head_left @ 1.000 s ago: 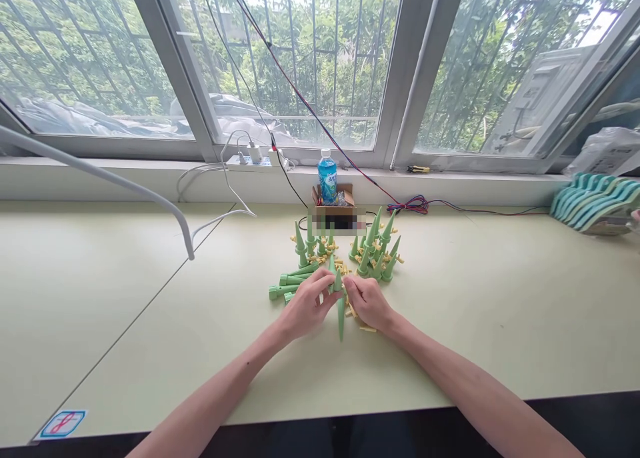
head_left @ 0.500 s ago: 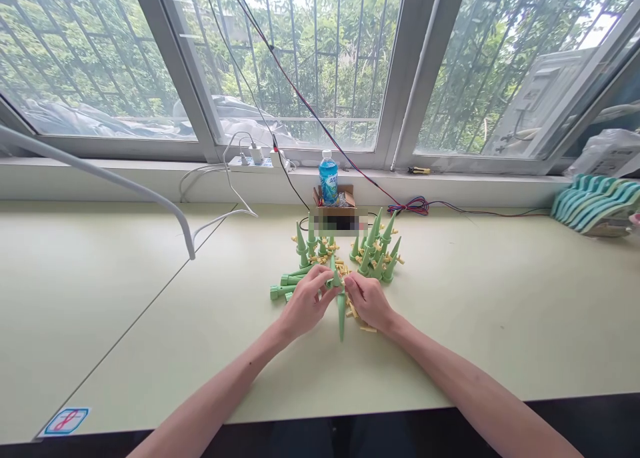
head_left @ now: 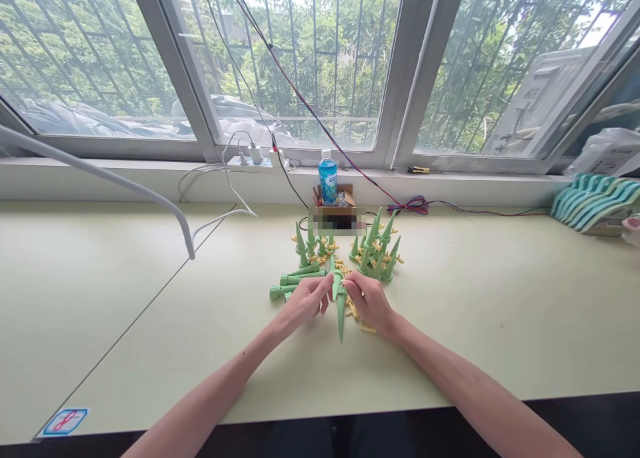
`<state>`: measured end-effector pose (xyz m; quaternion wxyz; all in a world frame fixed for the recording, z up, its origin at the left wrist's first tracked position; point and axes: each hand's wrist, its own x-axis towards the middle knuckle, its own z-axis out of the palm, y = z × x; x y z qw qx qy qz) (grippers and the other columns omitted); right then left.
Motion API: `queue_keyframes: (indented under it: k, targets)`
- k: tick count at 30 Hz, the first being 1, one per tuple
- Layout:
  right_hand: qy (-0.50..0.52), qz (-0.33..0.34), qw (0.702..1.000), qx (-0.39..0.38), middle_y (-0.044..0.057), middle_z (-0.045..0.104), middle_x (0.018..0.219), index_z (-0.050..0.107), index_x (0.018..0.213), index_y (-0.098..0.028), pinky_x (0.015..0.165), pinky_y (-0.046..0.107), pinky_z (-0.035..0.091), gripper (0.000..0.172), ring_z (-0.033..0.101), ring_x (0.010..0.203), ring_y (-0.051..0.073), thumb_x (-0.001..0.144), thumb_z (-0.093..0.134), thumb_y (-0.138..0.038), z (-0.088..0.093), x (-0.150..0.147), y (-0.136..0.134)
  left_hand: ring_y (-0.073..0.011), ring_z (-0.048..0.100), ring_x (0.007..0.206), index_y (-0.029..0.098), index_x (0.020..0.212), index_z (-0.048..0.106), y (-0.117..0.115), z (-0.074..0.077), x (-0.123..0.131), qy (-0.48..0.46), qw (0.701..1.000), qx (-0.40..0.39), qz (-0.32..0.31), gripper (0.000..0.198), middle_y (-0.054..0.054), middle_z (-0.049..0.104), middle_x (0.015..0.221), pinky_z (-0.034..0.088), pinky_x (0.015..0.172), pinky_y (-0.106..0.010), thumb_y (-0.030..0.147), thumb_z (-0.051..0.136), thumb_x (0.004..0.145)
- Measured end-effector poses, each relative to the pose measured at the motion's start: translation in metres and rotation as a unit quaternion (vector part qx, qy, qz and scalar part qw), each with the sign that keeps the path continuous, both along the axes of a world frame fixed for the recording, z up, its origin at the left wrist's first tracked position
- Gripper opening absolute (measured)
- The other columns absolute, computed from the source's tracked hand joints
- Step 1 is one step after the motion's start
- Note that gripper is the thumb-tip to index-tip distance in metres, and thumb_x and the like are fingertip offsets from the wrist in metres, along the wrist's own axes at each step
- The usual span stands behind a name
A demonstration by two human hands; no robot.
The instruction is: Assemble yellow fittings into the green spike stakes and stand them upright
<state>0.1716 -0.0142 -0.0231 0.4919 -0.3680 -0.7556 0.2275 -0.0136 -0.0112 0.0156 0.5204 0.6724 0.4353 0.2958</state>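
Note:
My left hand [head_left: 306, 301] is closed around a green plant-watering spike [head_left: 337, 287], held above the table. My right hand [head_left: 371, 302] is pinched at the side of that spike; a small yellow valve piece [head_left: 345, 283] shows partly at its fingertips. Beneath my hands another green spike [head_left: 341, 318] points toward me. Loose yellow valve pieces [head_left: 354, 311] lie under and beside my right hand. Left of my left hand, several green spikes [head_left: 283, 291] lie on their sides.
Green spikes with yellow valves stand upright in a left group [head_left: 301, 248] and a right group [head_left: 379, 261]. Behind them are a cardboard box [head_left: 333, 212] and a blue bottle [head_left: 328, 180]. A cable coil [head_left: 416, 205] lies near the sill, and teal curved items [head_left: 585, 205] stand far right.
The spike in my left hand has turned, its tip now pointing down toward me. My left fingers have shifted their grip on it; my right hand stays almost in place.

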Motion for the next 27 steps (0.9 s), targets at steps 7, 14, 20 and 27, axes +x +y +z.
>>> queue_keyframes:
  k: [7, 14, 20, 27]
  targets:
    - [0.001, 0.018, 1.0, 0.011, -0.001, 0.05, 0.065, 0.053, 0.076, -0.018, 0.055, 0.023, 0.036, 0.036, 0.042, 0.055, 0.01, 0.102, 0.037, -0.038, 0.0, 0.0, -0.001, -0.008, 0.042, 0.043, 0.016, 0.077, 0.055, -0.001, -0.001, -0.002, -0.03, 0.999, -0.006, -0.016, 0.051, 0.003, 0.049, 0.054, 0.03, 0.043, -0.021, 0.064, 0.046, 0.088]
    - [0.013, 0.021, 1.0, -0.008, -0.003, 0.042, 0.06, 0.043, 0.072, -0.02, 0.052, 0.024, 0.033, 0.039, 0.038, 0.052, 0.01, 0.102, 0.032, -0.041, -0.007, 0.0, 0.0, -0.0083, 0.042, 0.048, 0.018, 0.076, 0.048, -0.002, -0.001, -0.003, -0.006, 0.999, 0.035, -0.033, 0.041, 0.005, 0.044, 0.056, 0.031, 0.046, -0.021, 0.056, 0.05, 0.09]
    - [0.056, 0.042, 0.995, -0.067, -0.003, 0.042, 0.056, 0.039, 0.068, -0.02, 0.046, 0.024, 0.031, 0.043, 0.036, 0.047, 0.01, 0.102, 0.032, -0.044, -0.003, -0.002, -0.003, -0.0087, 0.043, 0.059, 0.018, 0.074, 0.043, -0.002, -0.003, -0.003, 0.005, 0.991, 0.131, -0.027, 0.035, 0.004, 0.038, 0.07, 0.038, 0.05, -0.021, 0.046, 0.06, 0.086]
    - [0.127, 0.068, 0.976, -0.164, -0.005, 0.04, 0.044, 0.042, 0.064, -0.02, 0.037, 0.021, 0.028, 0.049, 0.034, 0.036, 0.008, 0.099, 0.037, -0.054, 0.004, -0.007, -0.009, -0.0091, 0.052, 0.066, 0.017, 0.082, 0.05, -0.003, 0.0, -0.006, 0.038, 0.975, 0.212, -0.049, 0.025, -0.001, 0.043, 0.089, 0.041, 0.048, -0.02, 0.04, 0.057, 0.09]
